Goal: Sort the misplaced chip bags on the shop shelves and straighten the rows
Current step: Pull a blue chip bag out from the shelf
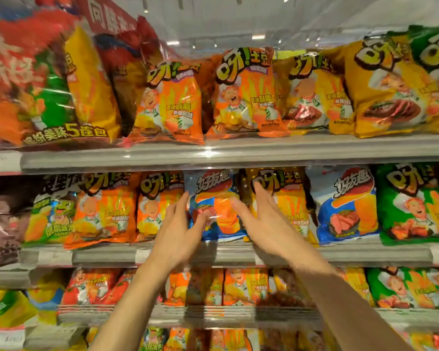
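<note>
A blue chip bag (pixel 213 198) stands on the middle shelf between an orange bag (pixel 157 206) on its left and a yellow bag (pixel 289 193) on its right. My left hand (pixel 180 229) is open with spread fingers at the blue bag's left edge. My right hand (pixel 266 219) is open at the bag's right edge, partly covering the yellow bag. Neither hand grips anything. A second blue bag (pixel 345 206) stands further right, next to a green bag (pixel 416 206).
The top shelf (pixel 233 155) carries orange bags (pixel 243 95), yellow bags (pixel 388 84) and a large multipack (pixel 43 92) at left. The middle shelf rail (pixel 107 255) has price tags. Lower shelves hold several red, orange and green bags (pixel 403 287).
</note>
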A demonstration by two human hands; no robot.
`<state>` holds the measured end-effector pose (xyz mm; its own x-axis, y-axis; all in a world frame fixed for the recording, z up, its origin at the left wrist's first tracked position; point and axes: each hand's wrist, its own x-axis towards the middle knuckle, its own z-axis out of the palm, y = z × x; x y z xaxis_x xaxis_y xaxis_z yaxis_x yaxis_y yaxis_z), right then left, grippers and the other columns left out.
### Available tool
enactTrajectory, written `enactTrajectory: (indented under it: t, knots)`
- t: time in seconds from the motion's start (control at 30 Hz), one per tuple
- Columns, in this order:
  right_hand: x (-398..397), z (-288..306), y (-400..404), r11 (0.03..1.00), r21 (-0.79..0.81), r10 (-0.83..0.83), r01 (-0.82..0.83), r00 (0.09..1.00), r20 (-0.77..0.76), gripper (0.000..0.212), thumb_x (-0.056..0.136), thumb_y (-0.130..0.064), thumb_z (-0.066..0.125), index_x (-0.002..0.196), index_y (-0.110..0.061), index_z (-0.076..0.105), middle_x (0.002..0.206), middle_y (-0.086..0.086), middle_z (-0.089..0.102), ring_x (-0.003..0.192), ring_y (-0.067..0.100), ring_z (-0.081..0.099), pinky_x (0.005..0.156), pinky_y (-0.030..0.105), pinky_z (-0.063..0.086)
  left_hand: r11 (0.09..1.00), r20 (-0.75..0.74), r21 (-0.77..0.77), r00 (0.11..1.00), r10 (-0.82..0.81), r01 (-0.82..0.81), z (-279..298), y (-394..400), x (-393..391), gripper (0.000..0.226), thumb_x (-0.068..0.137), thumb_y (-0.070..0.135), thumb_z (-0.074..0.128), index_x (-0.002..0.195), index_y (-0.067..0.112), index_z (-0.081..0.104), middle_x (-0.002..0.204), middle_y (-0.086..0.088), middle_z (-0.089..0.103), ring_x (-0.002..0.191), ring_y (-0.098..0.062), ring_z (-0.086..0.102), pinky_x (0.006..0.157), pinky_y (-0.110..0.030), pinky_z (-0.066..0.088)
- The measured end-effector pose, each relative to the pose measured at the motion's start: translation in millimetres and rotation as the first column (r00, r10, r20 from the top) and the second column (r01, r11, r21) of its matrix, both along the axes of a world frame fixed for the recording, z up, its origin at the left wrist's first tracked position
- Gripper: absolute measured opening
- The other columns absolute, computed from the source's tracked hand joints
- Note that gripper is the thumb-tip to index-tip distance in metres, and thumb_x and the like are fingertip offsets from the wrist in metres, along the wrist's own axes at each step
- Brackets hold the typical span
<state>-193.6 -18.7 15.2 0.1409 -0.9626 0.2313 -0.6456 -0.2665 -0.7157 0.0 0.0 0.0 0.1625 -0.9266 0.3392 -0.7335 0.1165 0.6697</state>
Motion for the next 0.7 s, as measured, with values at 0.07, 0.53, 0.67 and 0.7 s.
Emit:
enactTrajectory:
  t: [0.07,0.53,0.67,0.7]
  knots:
    - [15.5,1.6,-15.4,1.0,-0.001,-0.018,0.018,0.999,0.034,0.089,0.091,-0.075,0.035,0.159,-0.026,0.007,0.168,-0.001,0.01,0.152,0.02,0.019,0.12,0.038,0.02,1.0,-0.008,0.006,1.0,-0.027,0.027,-3.1,-14.2,10.4,0.075,0.1,0.05,0.051,0.16,0.022,0.017,0.164,-0.007,0.025,0.149,-0.022,0.028,0.116,-0.034,0.027]
    - [54.4,-11.5,-76.4,0.981,0.17,-0.124,0.09,0.972,0.198,0.08,0.098,-0.057,0.045,0.157,-0.011,0.015,0.151,0.014,0.045,0.136,0.029,0.046,0.111,0.038,0.038,0.993,0.099,-0.038,0.989,-0.106,0.111,-30.9,-66.9,36.4,0.072,0.097,0.045,0.058,0.157,0.026,0.024,0.151,-0.004,0.039,0.137,-0.022,0.043,0.107,-0.039,0.043]
    - [54.9,-15.8,-83.6,0.968,0.233,-0.15,0.094,0.96,0.238,0.076,0.098,-0.056,0.045,0.153,-0.007,0.027,0.13,0.009,0.059,0.118,0.024,0.055,0.103,0.036,0.042,0.991,0.129,-0.05,0.985,-0.114,0.121,-34.9,-71.3,39.1,0.069,0.098,0.042,0.058,0.157,0.024,0.027,0.15,-0.003,0.043,0.137,-0.02,0.042,0.107,-0.037,0.043]
    - [55.4,-16.9,-83.8,0.967,0.239,-0.152,0.088,0.953,0.263,0.072,0.098,-0.055,0.046,0.151,-0.008,0.03,0.116,0.006,0.062,0.109,0.022,0.058,0.101,0.035,0.044,0.991,0.13,-0.05,0.985,-0.118,0.125,-35.3,-71.5,39.4,0.068,0.098,0.042,0.058,0.156,0.024,0.028,0.15,-0.003,0.043,0.137,-0.02,0.042,0.107,-0.036,0.043]
